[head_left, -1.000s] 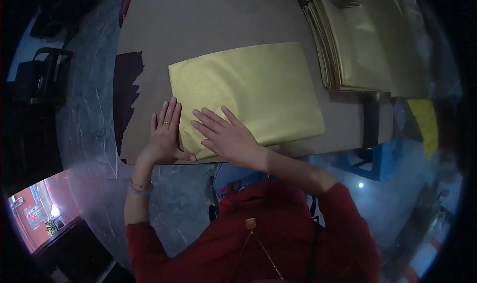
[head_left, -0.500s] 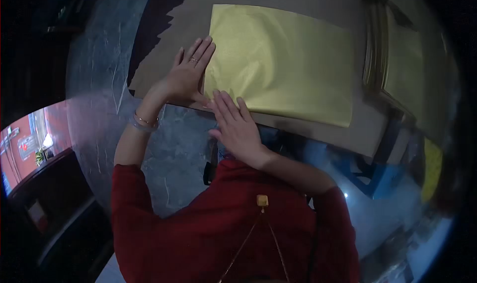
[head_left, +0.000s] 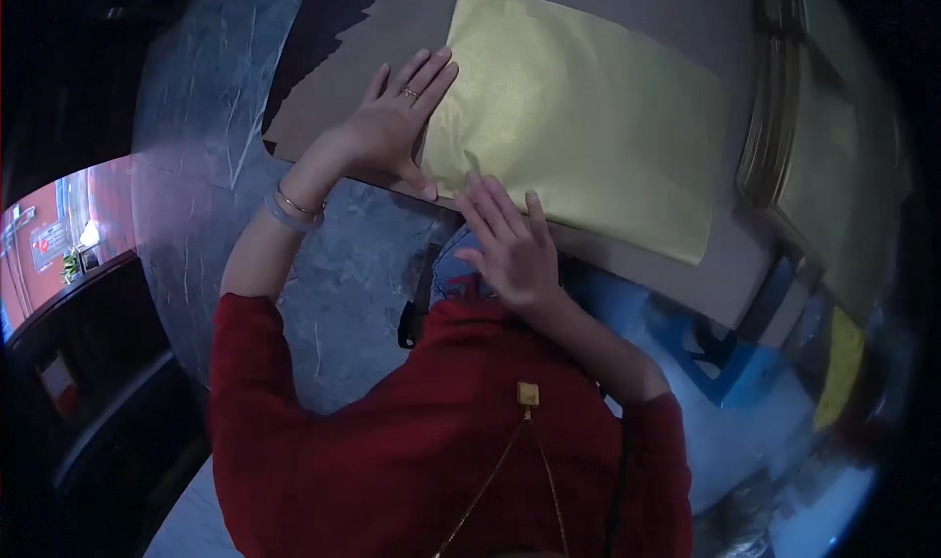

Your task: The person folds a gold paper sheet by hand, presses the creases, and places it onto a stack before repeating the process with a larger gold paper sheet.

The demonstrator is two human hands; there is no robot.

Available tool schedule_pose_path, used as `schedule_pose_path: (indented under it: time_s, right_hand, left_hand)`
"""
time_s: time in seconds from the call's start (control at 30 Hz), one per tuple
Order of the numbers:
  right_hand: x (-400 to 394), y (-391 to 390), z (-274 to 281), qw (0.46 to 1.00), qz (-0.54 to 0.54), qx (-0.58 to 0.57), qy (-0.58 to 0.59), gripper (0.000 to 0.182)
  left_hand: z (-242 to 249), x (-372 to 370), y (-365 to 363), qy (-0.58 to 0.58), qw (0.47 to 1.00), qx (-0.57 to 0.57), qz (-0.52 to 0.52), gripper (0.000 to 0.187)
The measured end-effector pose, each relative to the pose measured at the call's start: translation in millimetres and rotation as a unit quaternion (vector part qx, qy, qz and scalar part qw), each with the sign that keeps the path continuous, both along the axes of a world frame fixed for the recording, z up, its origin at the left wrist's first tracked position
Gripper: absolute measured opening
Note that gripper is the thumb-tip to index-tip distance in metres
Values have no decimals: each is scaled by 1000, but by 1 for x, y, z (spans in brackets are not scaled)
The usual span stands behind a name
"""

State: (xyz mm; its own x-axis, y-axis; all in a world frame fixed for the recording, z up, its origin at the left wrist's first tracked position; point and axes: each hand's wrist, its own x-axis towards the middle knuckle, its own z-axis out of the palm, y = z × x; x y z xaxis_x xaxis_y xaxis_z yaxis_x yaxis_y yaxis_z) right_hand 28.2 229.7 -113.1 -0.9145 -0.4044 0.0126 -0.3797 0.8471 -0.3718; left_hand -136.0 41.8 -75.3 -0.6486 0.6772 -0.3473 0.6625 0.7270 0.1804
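Observation:
A sheet of gold paper point(head_left: 598, 117) lies on a brown board point(head_left: 676, 4), with small wrinkles near its lower left corner. My left hand point(head_left: 397, 127) rests palm down at the sheet's left edge, fingers spread and thumb near that corner. My right hand point(head_left: 512, 240) lies flat over the sheet's lower edge, fingertips touching the wrinkled part and thumb apart. Neither hand is wrapped around anything. The undersides of both hands are hidden.
A thick stack of gold sheets point(head_left: 823, 146) stands to the right of the board. Below it are a blue plastic object point(head_left: 720, 362) and a yellow item point(head_left: 841, 367). Grey marbled floor point(head_left: 333, 264) shows at the left, near a dark piece of furniture point(head_left: 98, 362).
The view has shifted, so the sheet and board appear farther right. My right hand has slid a little to the right along the sheet's lower edge, away from my left thumb.

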Motion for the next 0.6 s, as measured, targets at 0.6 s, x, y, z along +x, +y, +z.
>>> schedule_pose_path:
  time_s: [0.6]
  right_hand:
    - [44,77,-6,985,-168,-2,-29,58]
  left_hand:
    - [1,-8,10,-33,996,-76,25,152]
